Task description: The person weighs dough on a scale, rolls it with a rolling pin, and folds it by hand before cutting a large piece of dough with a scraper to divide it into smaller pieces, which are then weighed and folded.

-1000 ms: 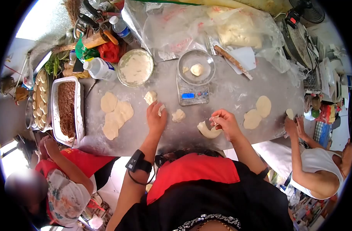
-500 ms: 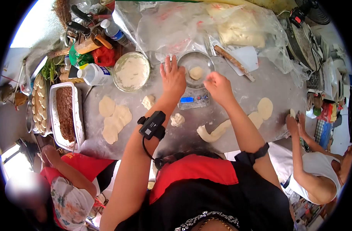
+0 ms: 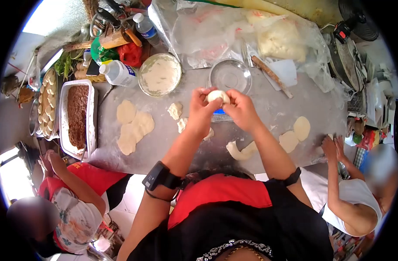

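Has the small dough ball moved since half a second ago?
Yes. The dough ball left the glass bowl, now empty, and is held between the left hand and right hand, on the bowl's near side.

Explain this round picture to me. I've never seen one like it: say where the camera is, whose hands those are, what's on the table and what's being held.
There is no machine here. A camera worn on a person's head looks down, so the round, bent view shows their own arms from above. Their left hand and right hand together hold a small dough ball above the metal table. On the table lie flat dough rounds, a dough rope, a flour bowl, an empty glass bowl and a tray of brown filling. Two other people work at the table's sides; another person's hands are at its right edge.
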The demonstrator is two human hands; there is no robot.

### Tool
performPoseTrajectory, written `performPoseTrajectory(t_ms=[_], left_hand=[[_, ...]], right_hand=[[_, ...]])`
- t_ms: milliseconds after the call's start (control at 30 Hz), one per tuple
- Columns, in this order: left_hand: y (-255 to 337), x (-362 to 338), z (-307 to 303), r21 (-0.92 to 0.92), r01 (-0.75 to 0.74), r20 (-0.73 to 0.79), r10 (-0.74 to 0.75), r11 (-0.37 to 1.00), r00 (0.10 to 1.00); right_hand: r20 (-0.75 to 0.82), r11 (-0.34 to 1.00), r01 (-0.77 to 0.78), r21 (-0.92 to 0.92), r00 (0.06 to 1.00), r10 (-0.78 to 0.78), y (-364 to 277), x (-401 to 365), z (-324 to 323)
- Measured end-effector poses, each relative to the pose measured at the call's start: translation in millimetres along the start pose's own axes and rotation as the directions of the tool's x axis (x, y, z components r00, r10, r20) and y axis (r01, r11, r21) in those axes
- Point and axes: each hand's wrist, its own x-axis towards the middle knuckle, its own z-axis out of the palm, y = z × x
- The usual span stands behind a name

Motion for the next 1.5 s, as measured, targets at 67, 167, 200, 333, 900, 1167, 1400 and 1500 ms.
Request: performPoseTrajectory(t_ms=[67,167,200,333,900,1167,1400,1500], left_hand=[[11,-21,-3,-0.092,0.11,0.008,-0.11,0.99,0.994],[9,-40,-25,-0.053,0.162,0.071,-0.158,0.985,0.985],[6,-44,-32,-0.007,0.13,0.051,-0.129,0.991,0.99],[1,-68,-50,-0.049,0.065,-0.053,-0.068,0.997,0.996],[-8,-151,-41,0.184,-0.094,0.122,0.072,0.978,0.99],[-29,-126,-74,0.556,-0.52,0.299,0.428,0.648,0.853],[-46,-94,-72,0.068,0.171,-0.068,-0.166,0.983,0.984],[-58,-75,-62,0.231,0.201,-0.084,-0.187,0.952,0.979]], right_hand=[[0.066,0.991,0.003,0.136,0.998,-0.012,-2,-18,10],[0.13,0.999,0.0,0.033,0.991,-0.005,-15,-46,15],[0.141,0.999,0.003,-0.053,0.99,0.005,-21,-55,17],[0.135,0.974,-0.092,0.205,0.989,0.065,-31,-84,31],[0.014,0.896,0.194,-0.399,0.978,-0.206,-27,-142,77],[0.088,0.992,0.112,-0.064,0.99,-0.106,-26,-151,72],[-0.026,0.988,0.152,-0.025,0.988,-0.153,-14,-156,39],[-0.056,0.998,0.043,-0.038,0.997,-0.045,-7,-172,29]])
